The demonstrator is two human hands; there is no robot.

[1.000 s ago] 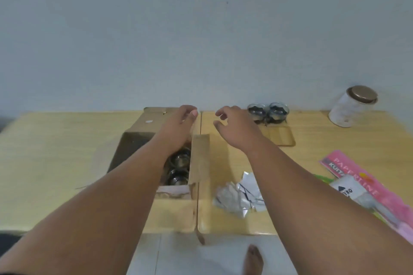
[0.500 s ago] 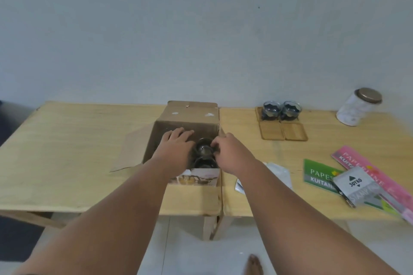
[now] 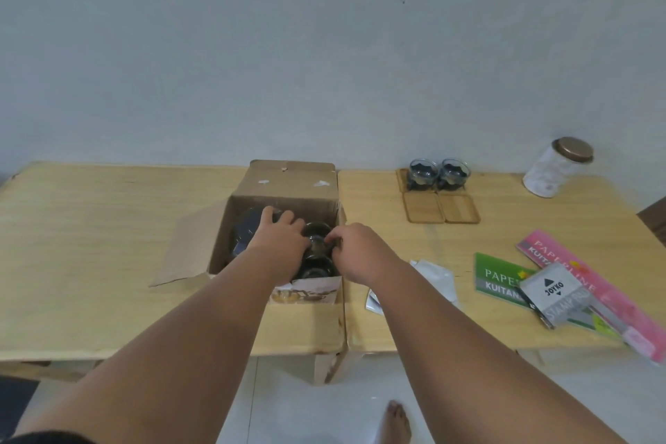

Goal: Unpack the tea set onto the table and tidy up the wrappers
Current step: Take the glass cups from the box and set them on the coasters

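An open cardboard box (image 3: 292, 187) stands on the wooden table (image 3: 108, 227). Inside it are glass cups (image 3: 317, 231) and a dark round piece (image 3: 247, 231) at the left. Both hands reach into the box. My left hand (image 3: 279, 238) lies flat beside the cups, fingers over the dark piece. My right hand (image 3: 355, 249) pinches a glass cup at its rim. Two glass cups (image 3: 438, 175) stand on wooden coasters at the back right. A crumpled clear wrapper (image 3: 436, 276) lies right of the box, partly hidden by my right forearm.
Two bare wooden coasters (image 3: 441, 207) lie in front of the cups. A white jar with a brown lid (image 3: 556, 168) stands at the far right. Green and pink receipt books (image 3: 501, 276) and a grey stamp-pad packet (image 3: 553, 290) lie near the right front edge.
Both hands came down from above the box into it. My right hand closed its fingers on a cup. The camera view has tilted down and shifted.
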